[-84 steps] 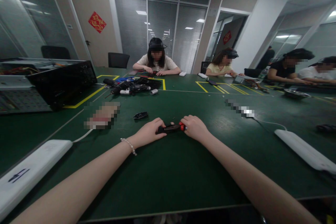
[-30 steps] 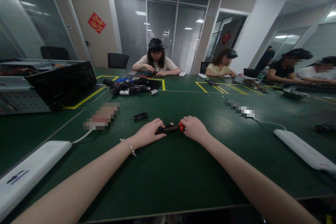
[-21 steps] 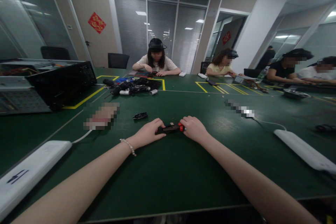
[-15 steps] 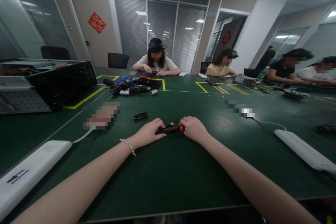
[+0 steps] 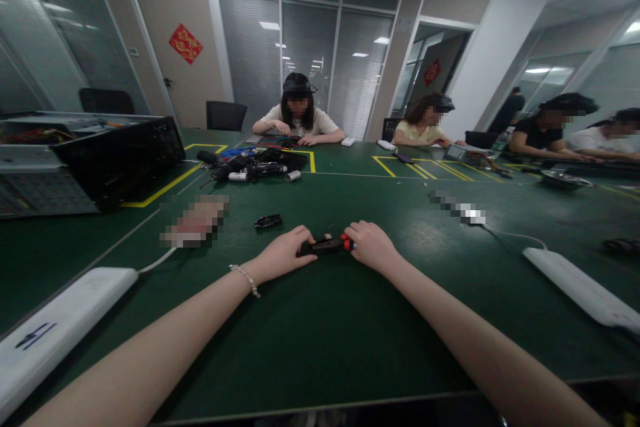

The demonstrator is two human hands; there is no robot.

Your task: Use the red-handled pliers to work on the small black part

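My left hand (image 5: 285, 253) is curled over the left end of a small black device (image 5: 324, 245) lying on the green table (image 5: 320, 340). My right hand (image 5: 371, 245) is closed on a red-handled tool (image 5: 346, 242) whose tip meets the device's right end. Both hands rest on the table, a bracelet on my left wrist. A small black part (image 5: 267, 221) lies a little beyond my left hand.
White power strips lie at the left (image 5: 55, 327) and right (image 5: 580, 290). An open black computer case (image 5: 100, 160) stands at the far left, a heap of tools (image 5: 250, 165) beyond it. Several other people sit working along the table's far side.
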